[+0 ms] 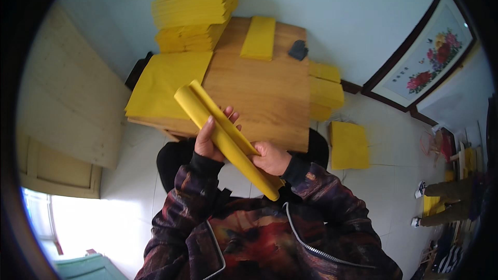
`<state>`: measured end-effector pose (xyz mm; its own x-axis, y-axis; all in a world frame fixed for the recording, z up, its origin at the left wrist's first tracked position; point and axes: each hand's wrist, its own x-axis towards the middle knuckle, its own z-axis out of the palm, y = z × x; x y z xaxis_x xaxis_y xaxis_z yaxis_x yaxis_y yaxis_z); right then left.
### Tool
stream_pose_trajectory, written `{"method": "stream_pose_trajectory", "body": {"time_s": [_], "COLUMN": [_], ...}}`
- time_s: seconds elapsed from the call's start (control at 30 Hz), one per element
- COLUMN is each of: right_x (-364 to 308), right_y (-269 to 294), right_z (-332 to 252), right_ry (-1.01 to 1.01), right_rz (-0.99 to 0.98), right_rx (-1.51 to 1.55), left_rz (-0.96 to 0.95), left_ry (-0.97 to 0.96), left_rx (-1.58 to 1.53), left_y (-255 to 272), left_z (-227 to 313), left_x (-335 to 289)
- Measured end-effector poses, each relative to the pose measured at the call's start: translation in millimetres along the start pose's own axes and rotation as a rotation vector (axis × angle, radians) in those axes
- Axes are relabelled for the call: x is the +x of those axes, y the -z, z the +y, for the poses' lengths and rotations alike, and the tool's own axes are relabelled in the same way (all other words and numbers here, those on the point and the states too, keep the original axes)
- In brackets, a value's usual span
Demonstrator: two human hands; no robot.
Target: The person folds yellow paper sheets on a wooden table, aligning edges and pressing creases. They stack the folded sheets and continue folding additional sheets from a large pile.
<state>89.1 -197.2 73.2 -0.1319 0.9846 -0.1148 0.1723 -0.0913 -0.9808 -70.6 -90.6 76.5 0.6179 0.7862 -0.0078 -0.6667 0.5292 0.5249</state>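
Note:
A rolled yellow sheet (pixel 228 142), curled in from both long sides, slants across my lap in front of the table. My left hand (pixel 210 137) is wrapped round its middle, thumb on top and fingertips showing past the far side. Lower down, my right hand (pixel 270 158) grips its right edge, with the fingers partly hidden behind the roll. Just beyond, a flat yellow sheet or stack (pixel 171 83) lies on the left part of the wooden table (pixel 259 98).
Tall stacks of folded yellow sheets (pixel 197 5) stand at the table's back left. A narrow folded yellow piece (pixel 259 39) and a dark grey cloth-like item (pixel 298 50) lie at the back. Yellow bundles (pixel 326 91) sit right of the table. Another person's legs (pixel 446 205) show far right.

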Motion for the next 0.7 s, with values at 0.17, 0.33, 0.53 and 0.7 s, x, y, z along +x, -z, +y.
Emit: {"method": "stream_pose_trajectory", "body": {"time_s": [0.17,0.33,0.53,0.7], "right_x": [1,43,114,157], "right_y": [44,117,171,191], "right_z": [-22,-14,18,28], "right_ry": [-0.099,0.022,-0.104,-0.128], "right_rz": [0.14,0.198,0.066,0.113], "right_rx": [-0.347,-0.872,-1.063,-1.156], "left_rz": [-0.105,0.18,0.249,0.123], "left_ry": [0.039,0.345,0.496,0.417], "left_rx": [-0.028,0.058,0.299,0.705], "left_y": [-1,20,39,35], "left_z": [-26,-52,-46,-29], "left_x": [26,37,6,-13]}}
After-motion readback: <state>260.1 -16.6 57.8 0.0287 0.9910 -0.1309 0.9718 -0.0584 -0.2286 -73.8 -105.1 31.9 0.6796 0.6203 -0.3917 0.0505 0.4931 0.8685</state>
